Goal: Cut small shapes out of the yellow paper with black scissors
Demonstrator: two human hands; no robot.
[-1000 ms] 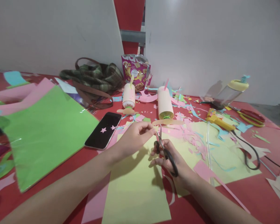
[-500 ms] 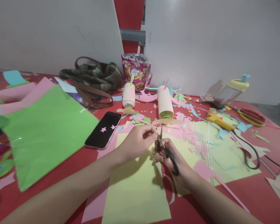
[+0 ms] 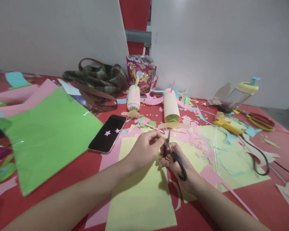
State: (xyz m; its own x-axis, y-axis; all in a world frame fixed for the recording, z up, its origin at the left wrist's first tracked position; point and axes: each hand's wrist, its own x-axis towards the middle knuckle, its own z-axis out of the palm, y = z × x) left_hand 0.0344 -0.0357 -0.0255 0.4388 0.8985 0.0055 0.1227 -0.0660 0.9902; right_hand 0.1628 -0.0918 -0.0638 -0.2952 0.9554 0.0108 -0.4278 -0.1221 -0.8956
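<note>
A large green paper sheet (image 3: 48, 134) lay at the left, a black phone with pink stars (image 3: 107, 133) beside it. Behind sat a plaid cloth bag (image 3: 96, 78) and a purple snack packet (image 3: 140, 73). Two cream paper-wrapped rolls (image 3: 170, 105) lay mid-table. Farther right were a yellow glue gun (image 3: 225, 124) and red-handled scissors (image 3: 260, 120).

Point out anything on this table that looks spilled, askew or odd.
Paper scraps in pink, blue and green lie strewn over the red table beyond the hands. A clear bottle with a yellow lid lies tipped on its side at the back right. The two paper-wrapped rolls also lie on their sides. Nothing looks damaged.
</note>
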